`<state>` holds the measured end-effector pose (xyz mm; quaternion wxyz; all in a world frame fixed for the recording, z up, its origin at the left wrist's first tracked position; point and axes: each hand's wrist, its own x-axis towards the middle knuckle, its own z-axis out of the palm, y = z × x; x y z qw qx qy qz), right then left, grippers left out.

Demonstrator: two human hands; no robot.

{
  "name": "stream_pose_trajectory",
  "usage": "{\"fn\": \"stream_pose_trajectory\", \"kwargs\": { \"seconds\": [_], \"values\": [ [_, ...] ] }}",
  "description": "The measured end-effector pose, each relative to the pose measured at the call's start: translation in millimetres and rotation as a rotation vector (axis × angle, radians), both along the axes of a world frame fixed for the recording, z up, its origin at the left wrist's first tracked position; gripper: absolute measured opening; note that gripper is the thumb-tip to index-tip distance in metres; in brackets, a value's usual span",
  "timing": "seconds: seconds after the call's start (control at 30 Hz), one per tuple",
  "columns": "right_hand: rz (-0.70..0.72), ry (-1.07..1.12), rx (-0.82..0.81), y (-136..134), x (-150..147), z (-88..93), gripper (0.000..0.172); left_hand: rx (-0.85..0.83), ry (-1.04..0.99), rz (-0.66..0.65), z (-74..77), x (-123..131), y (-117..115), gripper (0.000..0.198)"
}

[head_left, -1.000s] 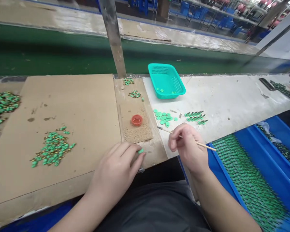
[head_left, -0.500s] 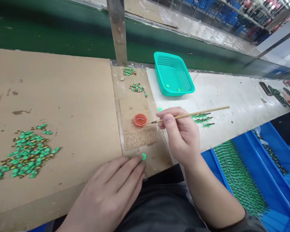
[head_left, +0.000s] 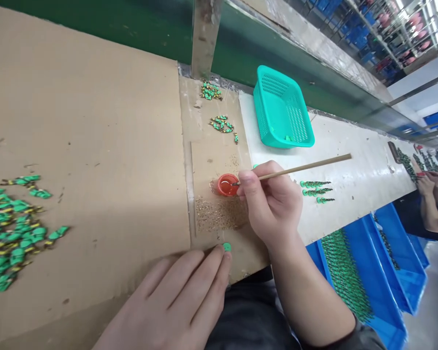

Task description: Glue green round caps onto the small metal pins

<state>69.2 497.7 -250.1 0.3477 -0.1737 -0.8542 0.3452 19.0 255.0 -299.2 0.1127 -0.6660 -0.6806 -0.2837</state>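
Note:
My right hand [head_left: 272, 206] pinches a thin wooden brush [head_left: 306, 168], its dark tip dipped into a small red cap of liquid [head_left: 227, 185]. My left hand [head_left: 175, 304] lies flat on the cardboard, fingers stretched out, fingertips pressing a small green round piece [head_left: 227, 247] at the table's near edge. A patch of brownish speckles [head_left: 219, 214] lies on the cardboard just below the cap.
A teal mesh basket [head_left: 282, 109] stands behind. Green painted pieces lie in a heap at left [head_left: 10, 233], in small clusters [head_left: 222, 125] near a metal post [head_left: 204, 36], and in rows [head_left: 316, 191] on the white sheet. Blue bins [head_left: 383, 272] at right; another person's hands [head_left: 428, 182] far right.
The brush tip has moved left into the red cap. My left hand stays on the green piece. The view has shifted left and tilted.

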Motion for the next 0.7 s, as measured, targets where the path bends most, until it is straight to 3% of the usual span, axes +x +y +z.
{"fn": "stream_pose_trajectory", "kwargs": {
  "seconds": [0.33,0.7],
  "values": [
    [0.033,0.027,0.051,2,-3,-2.7,0.034,0.045,-0.116,0.038,-12.3,7,-1,0.035],
    [0.059,0.050,0.129,2,-4,0.0,0.033,0.047,-0.160,0.026,-16.3,9,-6,0.037]
  ]
}}
